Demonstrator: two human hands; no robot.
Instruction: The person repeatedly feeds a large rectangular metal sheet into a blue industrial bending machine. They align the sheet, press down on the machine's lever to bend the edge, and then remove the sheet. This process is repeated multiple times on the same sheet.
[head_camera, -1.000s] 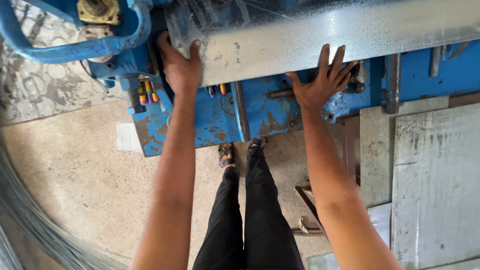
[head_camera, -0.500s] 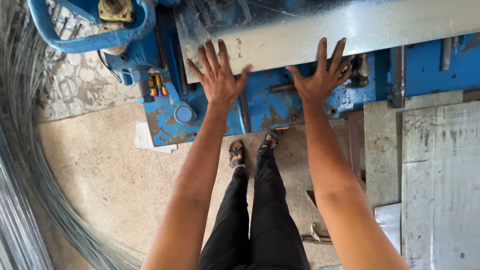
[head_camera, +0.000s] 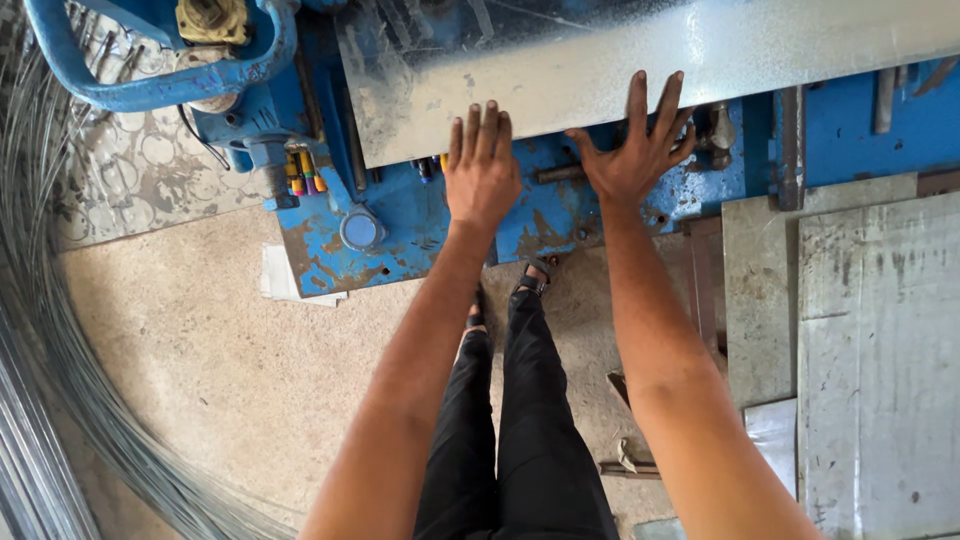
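The blue machine (head_camera: 560, 215) fills the upper half of the frame, and the long galvanised metal sheet (head_camera: 640, 70) lies across its bed, running from upper centre out past the upper right corner. This sheet is what both hands work on, and it has not visibly shifted against the machine over the last second.

The hands have changed. A second ago the left hand (head_camera: 482, 170) sat far out at the sheet's left corner; it has since travelled inward, and it now lies flat at the sheet's lower edge in the upper centre, fingers together and pointing up. The right hand (head_camera: 635, 150) has held its place just beside it, fingers spread, fingertips over the same edge. The two are now close together instead of well apart.

Neither grip closes on anything: both palms are open and pressed flat, so the contact is a push or steadying one, in my judgement, rather than a hold.

Smaller things: a stack of cut grey sheets (head_camera: 860, 330) at the right, coiled wire (head_camera: 40, 400) along the left edge, and coloured markers (head_camera: 305, 172) by the blue frame at upper left.
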